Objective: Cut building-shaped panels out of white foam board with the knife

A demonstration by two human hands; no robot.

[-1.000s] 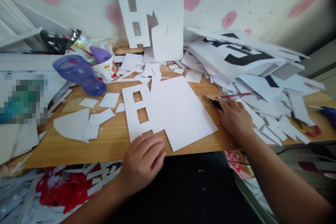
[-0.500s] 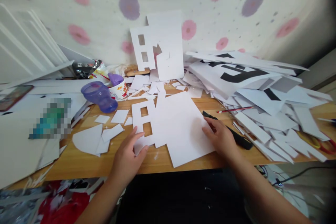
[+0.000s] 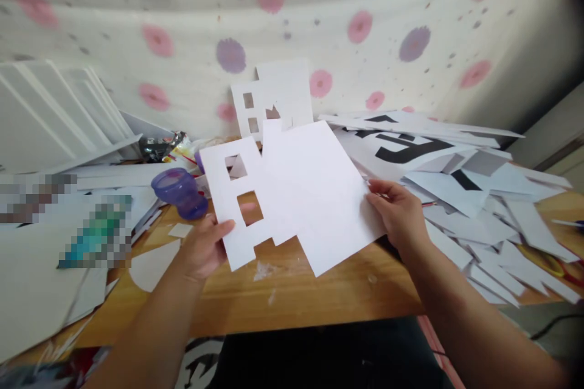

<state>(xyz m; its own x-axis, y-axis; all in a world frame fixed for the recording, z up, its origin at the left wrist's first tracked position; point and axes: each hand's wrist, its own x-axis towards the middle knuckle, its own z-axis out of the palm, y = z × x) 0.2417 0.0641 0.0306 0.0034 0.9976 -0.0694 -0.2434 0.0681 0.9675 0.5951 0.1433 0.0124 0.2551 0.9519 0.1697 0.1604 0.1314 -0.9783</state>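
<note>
A white foam board cutout (image 3: 310,182) with two square openings at its left is held up above the wooden table. My left hand (image 3: 207,243) grips its lower left edge, thumb on the front face and fingers behind it. One finger shows through the lower opening. At the right edge, my right hand (image 3: 396,209) pinches the board between thumb and fingers. Behind it, a second white cutout (image 3: 285,88) of similar outline leans against the patterned cloth, its lower part hidden by the held piece.
A purple cup (image 3: 180,191) stands left of the board. White offcuts and black-printed sheets (image 3: 410,149) pile up at the right. Flat white boards (image 3: 41,292) lie on the left, near leaning white panels (image 3: 41,115). The wooden table (image 3: 292,298) has its front edge near my lap.
Both hands have taken hold of the white cutout and lifted it off the table toward me. The view has tilted up, showing more of the cloth.
</note>
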